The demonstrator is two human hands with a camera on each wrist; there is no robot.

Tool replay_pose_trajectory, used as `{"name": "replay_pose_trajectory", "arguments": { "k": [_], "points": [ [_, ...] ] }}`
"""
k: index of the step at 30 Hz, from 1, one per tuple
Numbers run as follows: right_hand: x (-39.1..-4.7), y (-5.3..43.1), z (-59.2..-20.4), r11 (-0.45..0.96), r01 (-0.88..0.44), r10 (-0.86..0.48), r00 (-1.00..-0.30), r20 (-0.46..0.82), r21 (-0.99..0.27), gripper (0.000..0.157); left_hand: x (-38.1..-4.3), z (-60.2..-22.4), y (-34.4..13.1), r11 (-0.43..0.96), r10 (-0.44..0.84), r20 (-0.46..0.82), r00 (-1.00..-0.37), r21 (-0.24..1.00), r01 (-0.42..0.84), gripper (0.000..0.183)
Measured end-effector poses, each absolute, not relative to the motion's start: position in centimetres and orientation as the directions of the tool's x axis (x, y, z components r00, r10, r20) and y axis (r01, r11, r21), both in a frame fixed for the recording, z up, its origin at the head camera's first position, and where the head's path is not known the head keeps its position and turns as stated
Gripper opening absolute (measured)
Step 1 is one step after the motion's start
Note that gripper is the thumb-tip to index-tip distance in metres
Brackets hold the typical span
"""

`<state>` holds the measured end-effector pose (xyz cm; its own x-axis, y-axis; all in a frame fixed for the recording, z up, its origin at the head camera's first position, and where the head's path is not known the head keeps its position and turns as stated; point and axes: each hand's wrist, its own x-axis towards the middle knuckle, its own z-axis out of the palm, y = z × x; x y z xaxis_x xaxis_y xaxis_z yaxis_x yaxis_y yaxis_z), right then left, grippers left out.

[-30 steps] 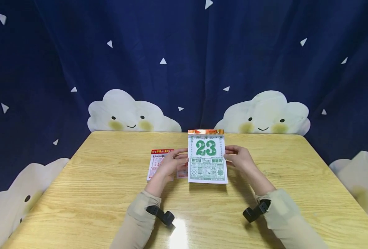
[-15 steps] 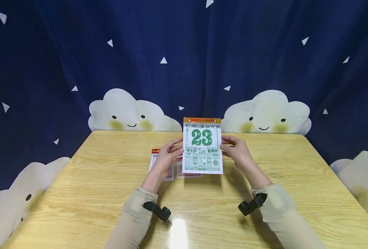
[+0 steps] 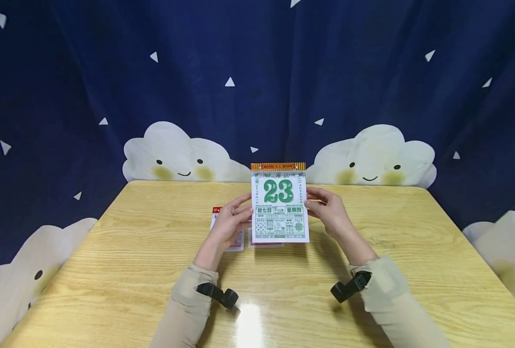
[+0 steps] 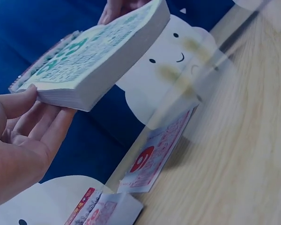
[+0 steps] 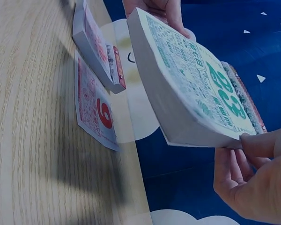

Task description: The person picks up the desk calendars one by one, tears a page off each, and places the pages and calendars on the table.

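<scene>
Between my two hands a thick tear-off calendar [image 3: 280,208] is held up above the table, its page printed with a large green 23. My left hand [image 3: 230,223] grips its left edge, thumb on the front and fingers behind. On the opposite edge, my right hand [image 3: 332,211] pinches it the same way. The wrist views show the calendar's thick block of pages [image 4: 117,65] tilted, with the striped header at the far end. Below and behind it lie a smaller red-printed calendar [image 5: 94,47] and a loose sheet with a red 9 [image 5: 96,103], both partly hidden in the head view.
The wooden table [image 3: 122,270] runs back to a dark blue curtain [image 3: 274,72] with white triangles and smiling clouds. Each wrist carries a black strapped camera, the left camera [image 3: 219,295] and the right camera [image 3: 351,286], low over the table.
Both hands have raised the calendar and shifted it slightly left, tilting its face more upright. More of the loose sheet's lower edge shows beneath it, while the smaller calendar is more covered by the left hand.
</scene>
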<state>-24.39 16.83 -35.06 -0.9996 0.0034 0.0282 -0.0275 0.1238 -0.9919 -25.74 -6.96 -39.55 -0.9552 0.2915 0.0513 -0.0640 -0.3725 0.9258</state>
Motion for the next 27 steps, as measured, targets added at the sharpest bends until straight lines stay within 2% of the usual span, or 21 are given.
{"name": "replay_pose_trajectory", "arguments": {
  "k": [7,13,17,19,21,23,25,27],
  "points": [
    [-24.1,16.7,-34.7,0.123,-0.065,0.004,-0.998,0.066,-0.990,0.039,-25.6,-39.5,-7.2,-0.322,0.356,0.043,-0.934,0.943,-0.080,0.046],
    [-24.2,16.7,-34.6,0.155,-0.055,-0.003,-0.998,0.056,-0.986,0.039,-25.3,-39.4,-7.1,-0.404,0.403,0.072,-0.913,0.908,-0.107,0.045],
    [-24.5,16.7,-34.3,0.242,-0.103,-0.030,-0.995,0.098,-0.965,0.036,-25.2,-39.3,-6.9,-0.456,0.357,0.085,-0.930,0.885,-0.094,0.045],
    [-24.5,16.6,-34.1,0.343,-0.155,-0.043,-0.988,0.150,-0.927,0.036,-25.2,-39.3,-6.8,-0.472,0.334,0.087,-0.939,0.877,-0.087,0.044],
    [-24.4,16.5,-33.9,0.485,-0.239,-0.051,-0.968,0.245,-0.841,0.036,-25.3,-39.3,-6.8,-0.482,0.323,0.097,-0.941,0.873,-0.075,0.044],
    [-24.1,16.3,-33.9,0.656,-0.325,-0.066,-0.924,0.377,-0.681,0.039,-25.3,-39.4,-6.9,-0.492,0.318,0.114,-0.941,0.869,-0.061,0.044],
    [-23.9,16.1,-33.8,0.790,-0.391,-0.099,-0.841,0.531,-0.472,0.040,-25.4,-39.5,-6.9,-0.495,0.323,0.134,-0.937,0.867,-0.047,0.045],
    [-23.7,15.9,-33.8,0.844,-0.452,-0.171,-0.738,0.653,-0.290,0.039,-25.4,-39.5,-7.0,-0.499,0.331,0.148,-0.932,0.866,-0.040,0.046]
  ]
}}
